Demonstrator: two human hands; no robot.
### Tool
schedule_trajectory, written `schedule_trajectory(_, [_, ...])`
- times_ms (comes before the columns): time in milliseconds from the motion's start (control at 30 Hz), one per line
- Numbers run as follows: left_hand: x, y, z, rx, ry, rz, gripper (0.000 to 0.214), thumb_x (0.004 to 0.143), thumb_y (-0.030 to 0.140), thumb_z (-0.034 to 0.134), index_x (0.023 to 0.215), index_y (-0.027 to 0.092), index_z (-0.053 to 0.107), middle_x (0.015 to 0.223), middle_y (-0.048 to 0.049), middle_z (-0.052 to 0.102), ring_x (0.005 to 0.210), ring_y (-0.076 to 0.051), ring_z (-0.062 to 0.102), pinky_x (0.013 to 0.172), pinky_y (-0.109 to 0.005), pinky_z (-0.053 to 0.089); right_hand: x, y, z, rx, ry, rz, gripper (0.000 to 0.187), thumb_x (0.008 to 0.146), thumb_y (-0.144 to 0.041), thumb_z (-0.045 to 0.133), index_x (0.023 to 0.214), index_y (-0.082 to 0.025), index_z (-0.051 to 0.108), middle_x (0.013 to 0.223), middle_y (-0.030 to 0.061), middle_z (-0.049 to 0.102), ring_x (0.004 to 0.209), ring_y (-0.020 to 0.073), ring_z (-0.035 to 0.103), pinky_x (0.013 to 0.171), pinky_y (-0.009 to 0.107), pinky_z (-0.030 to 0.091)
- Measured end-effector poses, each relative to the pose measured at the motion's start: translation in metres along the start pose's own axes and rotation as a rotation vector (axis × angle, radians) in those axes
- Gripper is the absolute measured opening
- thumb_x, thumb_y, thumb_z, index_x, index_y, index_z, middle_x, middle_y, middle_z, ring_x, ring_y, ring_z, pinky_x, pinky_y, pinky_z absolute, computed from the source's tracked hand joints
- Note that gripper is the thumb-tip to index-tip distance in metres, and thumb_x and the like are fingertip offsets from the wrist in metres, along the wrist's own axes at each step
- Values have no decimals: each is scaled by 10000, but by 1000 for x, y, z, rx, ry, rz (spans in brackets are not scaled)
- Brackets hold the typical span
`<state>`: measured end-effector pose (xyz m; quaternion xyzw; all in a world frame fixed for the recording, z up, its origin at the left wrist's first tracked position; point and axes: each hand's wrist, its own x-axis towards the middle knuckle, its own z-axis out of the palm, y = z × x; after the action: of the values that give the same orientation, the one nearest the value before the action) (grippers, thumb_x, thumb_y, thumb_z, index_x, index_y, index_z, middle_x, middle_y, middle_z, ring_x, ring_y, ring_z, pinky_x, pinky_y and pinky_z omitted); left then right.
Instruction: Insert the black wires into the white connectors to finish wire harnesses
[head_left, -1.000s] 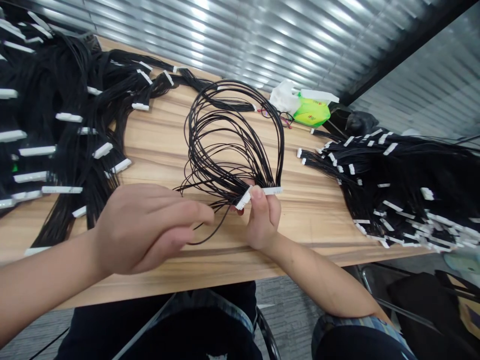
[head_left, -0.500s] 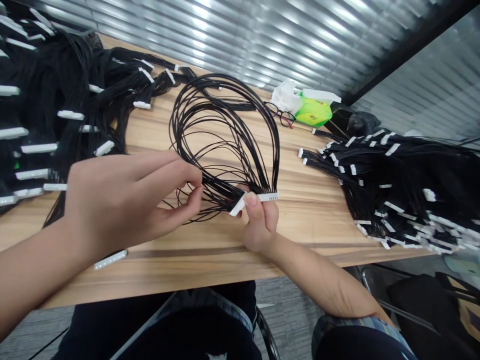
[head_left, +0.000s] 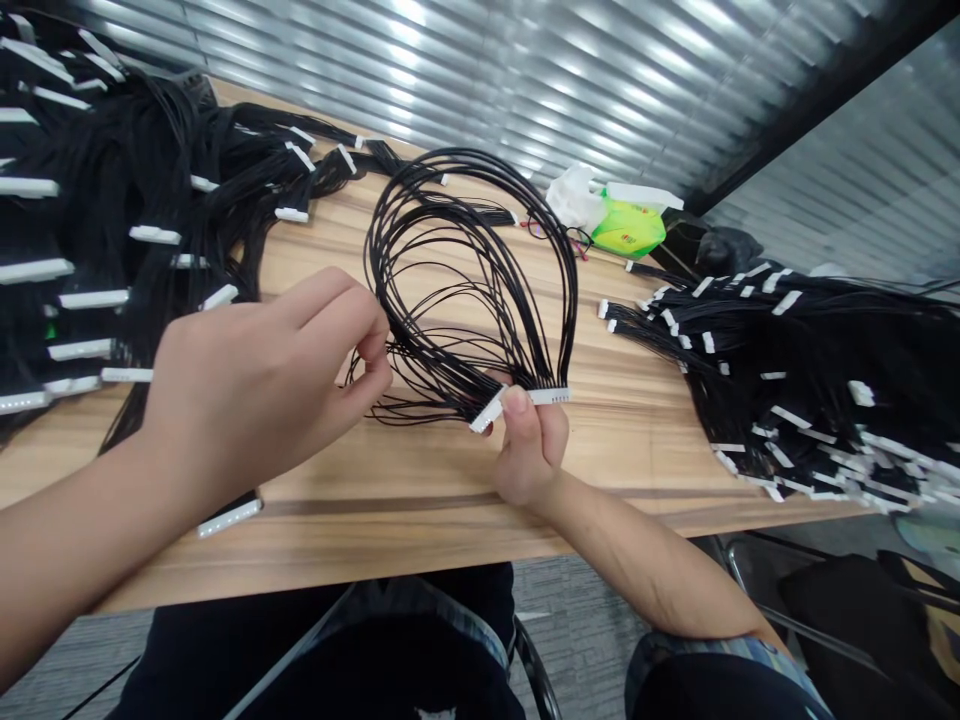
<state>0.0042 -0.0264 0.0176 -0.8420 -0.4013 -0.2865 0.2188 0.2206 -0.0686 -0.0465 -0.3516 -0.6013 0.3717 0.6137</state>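
A black wire harness (head_left: 457,165) stands in a loop above the table, a white connector at each end. My right hand (head_left: 529,450) is closed on it, the thumb pressing where the angled left connector (head_left: 489,410) meets the right connector (head_left: 553,397). On the loop's left side is my left hand (head_left: 270,360), its fingers curled in and the thumb near the index fingertip. Thin black wires pass behind these fingertips; what they pinch, if anything, cannot be made out. Under my left wrist another white connector (head_left: 230,519) lies near the table's front edge.
Heaped harnesses with white connectors cover the table's left side (head_left: 142,160); another pile (head_left: 817,350) lies at the right. Toward the back are eyeglasses (head_left: 577,240), white tissue (head_left: 576,197) and a green packet (head_left: 628,225). A corrugated metal wall (head_left: 465,70) stands behind.
The harness and my right hand appear slightly farther right. My left hand has drawn back a little from the loop, its fingers still curled.
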Motion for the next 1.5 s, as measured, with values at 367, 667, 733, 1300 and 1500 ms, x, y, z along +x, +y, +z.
schedule_trajectory(367, [4, -6, 15, -830, -135, -444, 48, 864, 276, 770, 859, 233, 749, 632, 101, 661, 508, -30, 502, 499, -151, 357, 0, -1, 4, 75, 76, 159, 465, 1017, -603, 482, 720, -256, 567, 598, -21, 495, 504, 152, 474, 473, 332, 385])
schedule_trajectory(667, [-2, -4, 35, -1172, -66, -472, 119, 951, 341, 759, 911, 249, 822, 999, 46, 825, 856, -110, 774, 803, -234, 679, -2, -12, 4, 216, -159, 225, 470, 1018, -623, 440, 735, -260, 535, 586, -30, 472, 521, 149, 450, 486, 316, 423])
schedule_trajectory(733, [-3, -2, 37, -1204, -84, -448, 64, 950, 299, 766, 976, 285, 823, 1008, 61, 824, 917, -111, 785, 889, -250, 686, -1, -11, 5, 247, -170, 210, 442, 1028, -588, 456, 751, -255, 545, 586, -38, 466, 515, 140, 442, 486, 306, 400])
schedule_trajectory(1300, [-3, -9, 58, -1111, 156, -273, 249, 984, 471, 733, 950, 234, 803, 886, 22, 815, 761, -66, 726, 710, -161, 572, 2, -17, 3, 262, -457, 258, 440, 1074, -481, 466, 740, -230, 606, 654, -9, 635, 643, 136, 642, 671, 293, 556])
schedule_trajectory(1500, [1, -4, 51, -1092, 93, -82, 262, 1006, 432, 701, 876, 219, 781, 729, 24, 768, 585, -45, 657, 554, -128, 507, 1, -15, 1, 262, -527, 297, 467, 1075, -501, 447, 735, -230, 619, 670, -3, 642, 639, 131, 635, 641, 281, 553])
